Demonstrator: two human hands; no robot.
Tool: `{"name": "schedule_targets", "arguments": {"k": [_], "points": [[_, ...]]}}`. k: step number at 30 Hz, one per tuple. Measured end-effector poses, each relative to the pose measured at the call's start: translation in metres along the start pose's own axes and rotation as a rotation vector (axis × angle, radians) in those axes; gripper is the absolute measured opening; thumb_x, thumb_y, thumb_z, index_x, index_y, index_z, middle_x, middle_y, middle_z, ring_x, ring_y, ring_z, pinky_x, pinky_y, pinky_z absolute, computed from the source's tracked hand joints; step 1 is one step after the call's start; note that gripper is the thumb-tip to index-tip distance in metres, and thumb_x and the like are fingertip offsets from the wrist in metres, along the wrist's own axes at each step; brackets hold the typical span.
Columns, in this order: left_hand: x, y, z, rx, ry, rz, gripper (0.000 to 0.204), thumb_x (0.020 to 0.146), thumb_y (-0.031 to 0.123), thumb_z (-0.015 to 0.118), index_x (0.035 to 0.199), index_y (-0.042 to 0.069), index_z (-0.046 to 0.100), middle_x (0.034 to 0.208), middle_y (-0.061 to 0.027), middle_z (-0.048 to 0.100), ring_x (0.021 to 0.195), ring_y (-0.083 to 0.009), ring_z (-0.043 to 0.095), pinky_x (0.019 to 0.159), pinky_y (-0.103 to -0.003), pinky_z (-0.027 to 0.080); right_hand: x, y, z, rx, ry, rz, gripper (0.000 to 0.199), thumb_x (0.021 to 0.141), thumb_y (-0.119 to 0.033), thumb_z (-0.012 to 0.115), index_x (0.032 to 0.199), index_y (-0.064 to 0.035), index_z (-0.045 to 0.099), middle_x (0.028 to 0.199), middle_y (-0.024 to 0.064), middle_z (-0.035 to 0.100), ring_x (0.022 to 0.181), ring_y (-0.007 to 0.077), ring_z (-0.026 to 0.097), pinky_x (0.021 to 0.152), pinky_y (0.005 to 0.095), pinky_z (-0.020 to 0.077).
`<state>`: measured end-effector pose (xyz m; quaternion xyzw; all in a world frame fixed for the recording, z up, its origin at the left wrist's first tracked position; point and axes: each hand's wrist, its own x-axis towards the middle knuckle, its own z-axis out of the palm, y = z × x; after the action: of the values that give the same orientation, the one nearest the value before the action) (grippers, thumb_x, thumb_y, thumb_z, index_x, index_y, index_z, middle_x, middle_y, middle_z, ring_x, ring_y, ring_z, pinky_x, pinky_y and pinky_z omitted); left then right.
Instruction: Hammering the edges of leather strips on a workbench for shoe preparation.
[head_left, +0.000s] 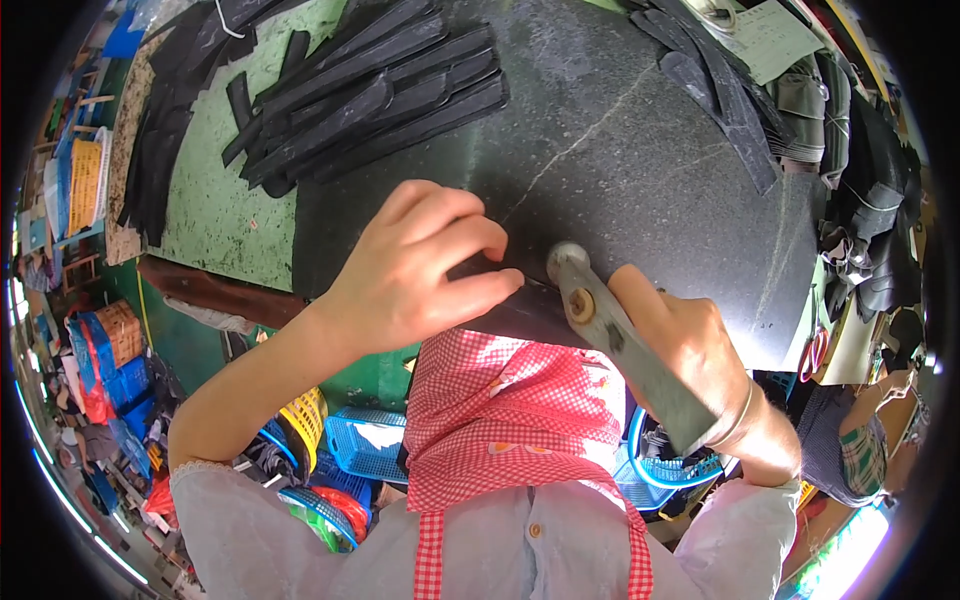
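My left hand (415, 265) is over the near part of a dark work slab (640, 200), its fingers curled and the thumb stretched toward the right. A dark piece (535, 300) lies by the thumb tip at the slab's near edge; black on black, its outline is hard to make out. Whatever the curled fingers pinch is hidden. My right hand (690, 345) is closed round a hammer (640, 365), whose grey metal head has a round face at the far end and a long flat tail toward me. The face is just right of my left thumb.
Several black strips (380, 95) are piled at the far left, with more strips (720, 100) at the far right beside tied dark bundles (800, 110). Red-handled scissors (815, 352) lie at the right edge. Blue baskets (365, 440) stand below the table; a red checked apron (510, 400) covers my lap.
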<state>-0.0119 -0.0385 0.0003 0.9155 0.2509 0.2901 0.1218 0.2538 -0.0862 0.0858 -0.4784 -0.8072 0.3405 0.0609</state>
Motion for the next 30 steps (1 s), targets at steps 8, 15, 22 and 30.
{"name": "schedule_targets", "arguments": {"k": [8, 15, 22, 30], "points": [[-0.01, -0.007, -0.01, 0.028, 0.002, -0.04, 0.031, 0.063, 0.016, 0.089, 0.092, 0.02, 0.081, 0.097, 0.004, 0.067, 0.099, -0.0244, 0.061, 0.086, -0.043, 0.046, 0.015, -0.009, 0.0, 0.025, -0.004, 0.006, 0.017, 0.102, -0.014, 0.061, 0.11, -0.003, 0.052, 0.083, 0.0204, 0.07, 0.075, 0.0411, 0.072, 0.064, 0.0504, 0.057], [-0.02, -0.013, -0.018, 0.004, 0.009, -0.108, 0.028, 0.063, 0.015, 0.089, 0.09, 0.021, 0.081, 0.098, 0.0037, 0.067, 0.099, -0.0253, 0.061, 0.085, -0.042, 0.047, 0.031, -0.011, 0.003, 0.104, -0.012, -0.012, 0.023, 0.096, -0.014, 0.067, 0.109, -0.0034, 0.051, 0.079, 0.021, 0.068, 0.077, 0.0425, 0.072, 0.064, 0.052, 0.0562], [-0.028, -0.021, -0.026, -0.021, 0.014, -0.169, 0.032, 0.062, 0.015, 0.09, 0.093, 0.021, 0.081, 0.099, 0.0034, 0.067, 0.097, -0.0254, 0.06, 0.085, -0.042, 0.046, 0.041, -0.015, 0.008, 0.173, -0.083, 0.008, 0.021, 0.096, -0.012, 0.066, 0.109, -0.0043, 0.052, 0.077, 0.0189, 0.067, 0.075, 0.0421, 0.072, 0.066, 0.0519, 0.0567], [-0.039, -0.025, -0.033, -0.005, 0.037, -0.237, 0.028, 0.065, 0.017, 0.092, 0.091, 0.02, 0.081, 0.089, 0.0039, 0.065, 0.091, -0.0245, 0.059, 0.081, -0.041, 0.044, 0.057, -0.02, 0.01, 0.241, -0.112, -0.032, 0.023, 0.098, -0.012, 0.065, 0.114, -0.0011, 0.051, 0.076, 0.0212, 0.068, 0.07, 0.0428, 0.07, 0.063, 0.0519, 0.0567]]}}
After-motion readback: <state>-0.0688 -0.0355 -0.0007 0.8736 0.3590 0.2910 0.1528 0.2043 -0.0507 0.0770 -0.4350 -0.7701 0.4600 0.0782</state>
